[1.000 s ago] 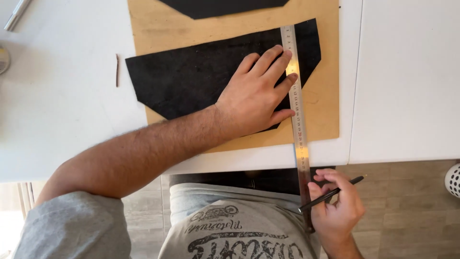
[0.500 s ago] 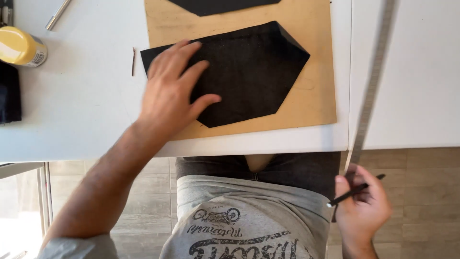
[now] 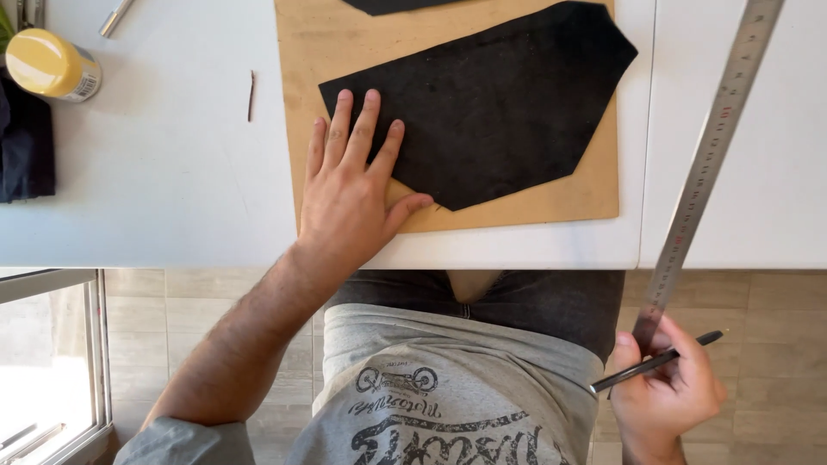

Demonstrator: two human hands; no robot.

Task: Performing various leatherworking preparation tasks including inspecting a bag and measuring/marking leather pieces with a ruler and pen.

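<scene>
A white table [image 3: 172, 172] is seen from above, with a tiled floor showing below its near edge. On it lies a tan cutting board [image 3: 594, 194], and on the board a black piece of leather [image 3: 500, 112] with angled, cut corners is spread flat. The left hand [image 3: 353, 194] is laid open and flat, palm down, its fingers [image 3: 366, 120] resting on the near-left part of the leather and its thumb stretched toward the lower edge; nothing is gripped by it, the sheet is only pressed in place.

Well to the right, below the table edge, the right hand [image 3: 668, 392] is closed around two things at once: the lower end of a long steel ruler [image 3: 711, 155], which slants up and away over the white surface and lies clear of the leather, and a thin dark pen-like tool [image 3: 655, 363] held crosswise between the fingers.

For the holding to be done well, the pressure is best kept even across the flat palm so that the sheet is not dragged or wrinkled, and the ruler is best kept lifted clear of the leather's edge.

Beyond the left hand, a second black piece [image 3: 396, 5] is cut off by the top of the view. Further left, a thin brown sliver [image 3: 251, 95] lies on the table, then a yellow-capped can [image 3: 50, 65] on its side, a dark cloth [image 3: 26, 146] and a metal tool [image 3: 116, 17].
</scene>
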